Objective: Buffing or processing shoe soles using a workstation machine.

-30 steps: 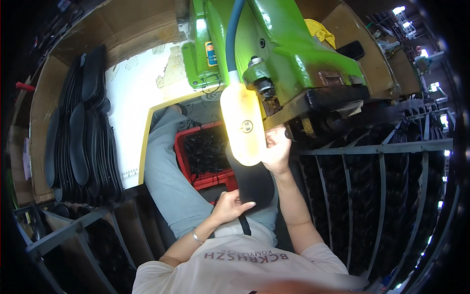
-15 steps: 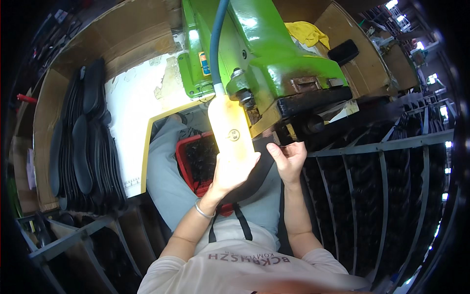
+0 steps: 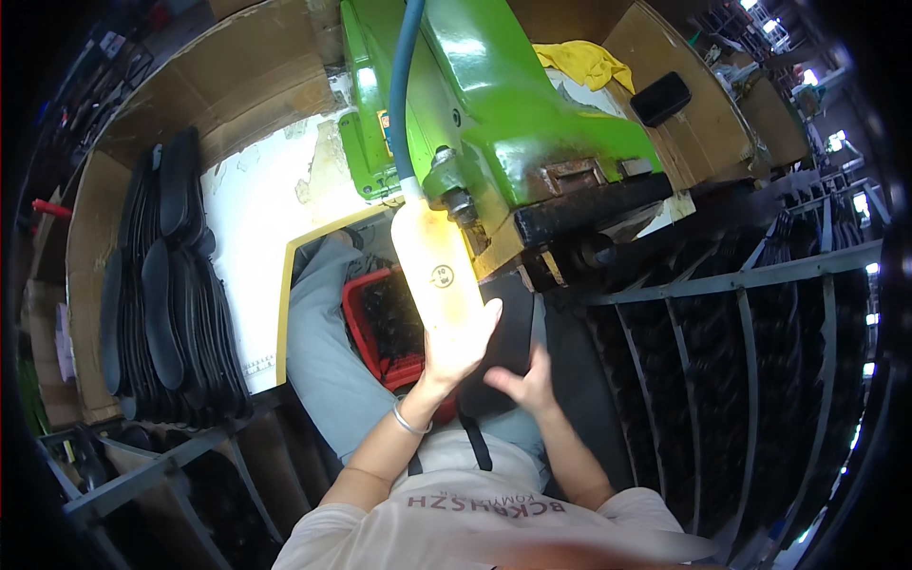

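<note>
Off right edge of white table [image 3: 255, 256], below green machine [image 3: 532, 114]: black piece [image 3: 513, 318].
Step, apparently: handling piece; next move calls for surer right-hand hold.
Left hand [image 3: 458, 354]: thumb out over piece; fingers hidden by lamp [image 3: 432, 252], pinch cannot be told.
Right hand [image 3: 530, 385]: thumb and fingers spread, contact unclear.

Flat black piece [image 3: 510, 318] in left grip [image 3: 458, 350], right grip [image 3: 534, 382] close by, green machine [image 3: 546, 142] beyond.

Machine [image 3: 532, 133]: glossy green paint. Black piece [image 3: 513, 331]: matt, smooth. Crate [image 3: 403, 370]: red plastic. Box [image 3: 228, 66]: matt cardboard. Rag [image 3: 584, 65]: creased yellow cloth. Bracelet [image 3: 410, 424]: smooth, shiny metal.
</note>
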{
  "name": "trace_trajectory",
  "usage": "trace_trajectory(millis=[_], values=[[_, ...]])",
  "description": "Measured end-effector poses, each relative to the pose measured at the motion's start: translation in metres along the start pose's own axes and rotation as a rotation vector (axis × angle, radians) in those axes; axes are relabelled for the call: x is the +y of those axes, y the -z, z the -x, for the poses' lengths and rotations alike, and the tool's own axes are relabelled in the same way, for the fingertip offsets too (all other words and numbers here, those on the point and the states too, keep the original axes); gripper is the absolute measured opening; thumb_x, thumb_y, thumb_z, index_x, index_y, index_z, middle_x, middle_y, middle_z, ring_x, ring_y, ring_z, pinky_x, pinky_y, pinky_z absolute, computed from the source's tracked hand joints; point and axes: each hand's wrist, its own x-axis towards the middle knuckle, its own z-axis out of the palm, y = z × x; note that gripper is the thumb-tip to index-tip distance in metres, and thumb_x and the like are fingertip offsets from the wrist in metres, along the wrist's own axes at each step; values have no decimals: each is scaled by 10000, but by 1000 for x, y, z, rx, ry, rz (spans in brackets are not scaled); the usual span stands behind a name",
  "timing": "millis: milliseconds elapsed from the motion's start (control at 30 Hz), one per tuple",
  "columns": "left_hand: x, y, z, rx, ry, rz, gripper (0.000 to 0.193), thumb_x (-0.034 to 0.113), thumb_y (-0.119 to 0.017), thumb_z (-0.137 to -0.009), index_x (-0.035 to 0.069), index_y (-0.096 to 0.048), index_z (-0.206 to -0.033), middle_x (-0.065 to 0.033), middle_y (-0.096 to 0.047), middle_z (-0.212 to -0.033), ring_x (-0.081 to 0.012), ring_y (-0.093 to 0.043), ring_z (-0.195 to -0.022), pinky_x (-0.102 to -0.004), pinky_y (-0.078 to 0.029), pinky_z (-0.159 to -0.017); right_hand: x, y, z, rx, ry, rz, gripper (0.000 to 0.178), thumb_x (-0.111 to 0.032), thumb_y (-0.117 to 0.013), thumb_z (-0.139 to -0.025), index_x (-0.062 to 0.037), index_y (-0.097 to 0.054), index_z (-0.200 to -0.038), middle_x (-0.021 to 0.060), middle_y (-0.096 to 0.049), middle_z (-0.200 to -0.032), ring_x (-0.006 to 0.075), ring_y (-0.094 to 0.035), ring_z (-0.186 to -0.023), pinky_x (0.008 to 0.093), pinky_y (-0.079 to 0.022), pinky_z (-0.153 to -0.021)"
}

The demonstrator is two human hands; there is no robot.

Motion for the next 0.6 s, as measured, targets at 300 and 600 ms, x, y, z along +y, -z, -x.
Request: trace_trajectory(millis=[300, 600], values=[[-19, 8, 3, 107, -60, -73, 114, -15, -616, -819, 6, -541, -902, 8, -549, -776, -42, -509, -685, -182, -420, -609, 6, 69, 54, 331, -67, -287, 363, 27, -682, -687, 61, -554, -1026, 107, -611, -1025, 175, -582, -936, 295, -444, -875], [32, 21, 0, 140, -183, -74, 220, 47, -633, -810, -39, -569, -1002, -55, -602, -879, -120, -558, -774, -249, -460, -702, -50, 91, -17, 428, 109, -258, 276, 7, -637, -774, 31, -537, -1030, 74, -609, -938, 117, -579, -832, 247, -464, -796]])
